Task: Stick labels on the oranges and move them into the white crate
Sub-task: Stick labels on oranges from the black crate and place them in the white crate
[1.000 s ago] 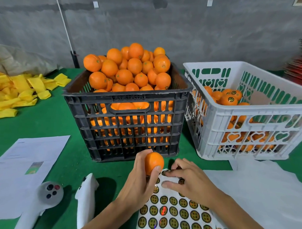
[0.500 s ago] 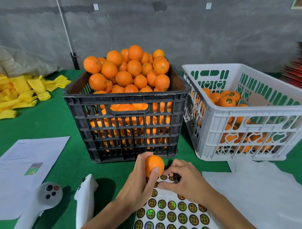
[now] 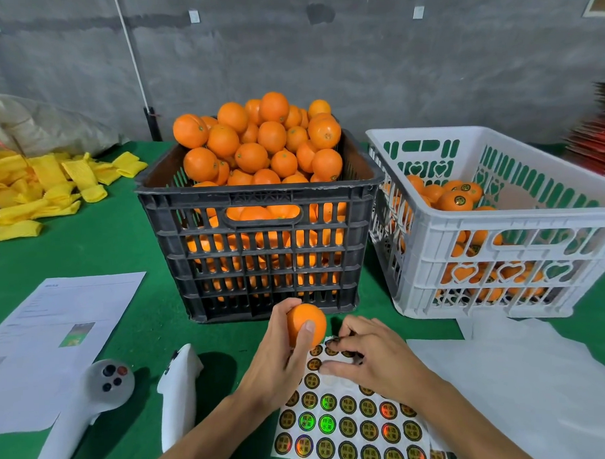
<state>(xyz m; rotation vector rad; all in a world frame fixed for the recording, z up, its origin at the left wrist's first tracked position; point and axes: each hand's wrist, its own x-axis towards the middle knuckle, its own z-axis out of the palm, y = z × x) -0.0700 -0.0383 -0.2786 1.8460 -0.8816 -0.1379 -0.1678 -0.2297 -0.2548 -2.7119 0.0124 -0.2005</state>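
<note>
The left hand (image 3: 281, 360) grips 1 orange (image 3: 306, 324), fingers and thumb curled round it, holding it just above the near edge of the green table (image 3: 89, 250), in front of the black crate (image 3: 260, 244) heaped with unlabelled oranges. The right hand (image 3: 370, 354) rests on the top of the label sheet (image 3: 349, 423), its fingertips (image 3: 334, 341) bent down and pinching at a round label (image 3: 330, 341) in the top row; whether that label is already lifted free I cannot tell.

I judge the step in hand to be peeling 1 label for the held orange. The next move calls for bringing the label across to the bare peel, which faces the right hand from just beside it, and pressing it flat. Then the orange goes to the white crate (image 3: 499, 222), which stands to the right of the black crate, touching or nearly so, with labelled oranges already inside
</note>
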